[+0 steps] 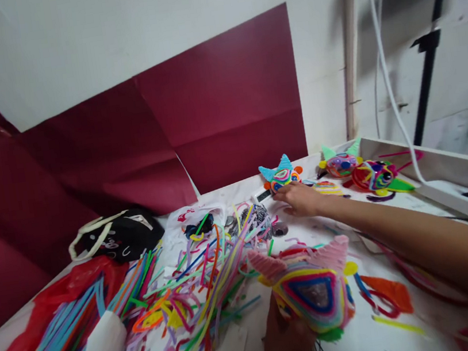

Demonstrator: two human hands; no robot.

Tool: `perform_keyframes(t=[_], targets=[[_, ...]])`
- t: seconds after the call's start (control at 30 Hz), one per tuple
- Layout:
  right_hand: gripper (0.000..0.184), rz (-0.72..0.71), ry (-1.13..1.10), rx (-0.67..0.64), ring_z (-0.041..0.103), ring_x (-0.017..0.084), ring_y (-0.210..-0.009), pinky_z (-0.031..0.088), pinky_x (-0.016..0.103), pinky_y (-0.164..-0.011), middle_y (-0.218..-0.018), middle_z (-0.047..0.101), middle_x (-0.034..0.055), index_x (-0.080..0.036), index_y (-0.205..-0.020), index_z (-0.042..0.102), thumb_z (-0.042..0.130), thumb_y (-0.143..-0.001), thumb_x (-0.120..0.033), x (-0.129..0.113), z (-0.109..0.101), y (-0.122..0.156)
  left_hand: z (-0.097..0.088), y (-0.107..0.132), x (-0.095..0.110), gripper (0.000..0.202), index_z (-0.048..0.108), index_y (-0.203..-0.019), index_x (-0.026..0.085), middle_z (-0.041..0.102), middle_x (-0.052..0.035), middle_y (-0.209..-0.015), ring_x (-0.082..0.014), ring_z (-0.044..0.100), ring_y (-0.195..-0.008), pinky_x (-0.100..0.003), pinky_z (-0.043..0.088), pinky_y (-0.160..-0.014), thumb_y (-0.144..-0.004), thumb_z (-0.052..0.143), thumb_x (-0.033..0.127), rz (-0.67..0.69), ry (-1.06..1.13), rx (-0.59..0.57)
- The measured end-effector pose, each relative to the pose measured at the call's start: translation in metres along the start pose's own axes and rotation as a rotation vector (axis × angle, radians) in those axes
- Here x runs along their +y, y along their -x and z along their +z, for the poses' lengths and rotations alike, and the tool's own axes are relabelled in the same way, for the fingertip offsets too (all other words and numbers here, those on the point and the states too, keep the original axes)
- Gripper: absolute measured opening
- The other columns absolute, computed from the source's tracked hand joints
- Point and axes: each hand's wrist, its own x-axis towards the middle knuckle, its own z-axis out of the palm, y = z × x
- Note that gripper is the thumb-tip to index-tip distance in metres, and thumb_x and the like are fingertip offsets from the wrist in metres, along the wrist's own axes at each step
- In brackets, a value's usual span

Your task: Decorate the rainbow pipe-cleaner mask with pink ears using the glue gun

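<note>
The pink-horned figure (309,293) is held up low and near the camera, above the front of the counter (304,226). It has 2 ridged pink horns, yellow ear-like tufts at the sides and a green tuft below. Its front is built of fuzzy coloured strands in nested bands, yellow and pink outside, then blue, around a greyish, shiny triangular middle. The left hand (289,336) has its grip curled around its lower left side. The right hand (300,198) stretches to the far edge, fingers at the blue-horned figure (284,179) and near a small white device (262,196); whether that grip holds anything, I cannot tell.

The white counter is crowded: loose strands (227,281) in many colours heap across the middle, with more bundled on a red plastic bag (93,271) at left, near a black bag (123,237). 2 more figures, a green-horned figure (340,165) and a dark red figure (377,175), lie at the far right.

Behind, creased maroon sheets (232,100) cover part of a white wall (110,36). A pipe (351,60), white cable (381,50) and black stand (425,79) rise at right.
</note>
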Motion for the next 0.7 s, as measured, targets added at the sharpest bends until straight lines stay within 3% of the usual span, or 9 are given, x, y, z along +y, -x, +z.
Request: perform_keyframes(t=[0.07, 0.17, 0.27, 0.47, 0.57, 0.7], targets=[[0.057, -0.033, -0.027, -0.029, 0.056, 0.036, -0.121, 0.037, 0.048, -0.103, -0.126, 0.063, 0.0194, -0.014, -0.127, 0.060, 0.070, -0.071, -0.013, -0.011, 0.008, -0.014, 0.003, 0.001, 0.000, 0.066, 0.066, -0.121, 0.027, 0.072, -0.0102, -0.110, -0.0314, 0.067, -0.103, -0.043, 0.051, -0.093, -0.059, 0.088, 0.037, 0.033, -0.001, 0.003], [0.088, -0.071, -0.108, -0.090, 0.055, 0.032, -0.124, 0.041, 0.041, -0.102, -0.141, 0.052, 0.0187, -0.015, -0.147, 0.038, 0.074, -0.066, -0.015, -0.024, 0.020, -0.034, 0.009, 0.003, 0.001, 0.068, 0.067, -0.119, 0.023, 0.071, -0.0118, -0.114, -0.0346, 0.063, -0.113, -0.047, 0.047, -0.100, -0.057, 0.089, 0.039, 0.075, 0.029, -0.013], [0.105, -0.069, -0.188, -0.160, 0.054, 0.028, -0.126, 0.045, 0.032, -0.099, -0.146, 0.047, 0.0181, -0.014, -0.151, 0.030, 0.081, -0.060, -0.022, -0.029, 0.033, -0.053, 0.013, 0.003, 0.002, 0.067, 0.066, -0.120, 0.022, 0.070, -0.0131, -0.119, -0.0357, 0.061, -0.117, -0.049, 0.044, -0.104, -0.059, 0.089, 0.036, 0.058, 0.054, -0.011], [0.082, -0.036, -0.278, -0.222, 0.065, 0.030, -0.106, 0.051, 0.034, -0.088, -0.125, 0.063, 0.0137, -0.016, -0.133, 0.057, 0.084, -0.056, -0.024, -0.032, 0.054, -0.061, 0.010, -0.001, -0.003, 0.068, 0.069, -0.117, 0.027, 0.070, -0.0106, -0.119, -0.0327, 0.063, -0.114, -0.045, 0.045, -0.104, -0.053, 0.092, 0.036, 0.118, 0.018, 0.021], [0.078, -0.059, -0.304, -0.197, 0.063, 0.031, -0.106, 0.050, 0.038, -0.090, -0.124, 0.061, 0.0145, -0.017, -0.133, 0.057, 0.082, -0.059, -0.023, -0.036, 0.057, -0.049, 0.009, -0.001, -0.004, 0.066, 0.069, -0.114, 0.026, 0.072, -0.0100, -0.111, -0.0323, 0.066, -0.107, -0.046, 0.050, -0.098, -0.053, 0.091, 0.038, 0.147, 0.014, 0.023], [0.077, -0.131, -0.336, -0.177, 0.060, 0.031, -0.107, 0.048, 0.041, -0.092, -0.122, 0.059, 0.0160, -0.014, -0.133, 0.056, 0.080, -0.060, -0.023, -0.043, 0.056, -0.031, 0.015, -0.001, -0.002, 0.067, 0.067, -0.116, 0.023, 0.071, -0.0117, -0.111, -0.0341, 0.064, -0.110, -0.048, 0.049, -0.097, -0.056, 0.089, 0.042, 0.158, 0.006, -0.058]])
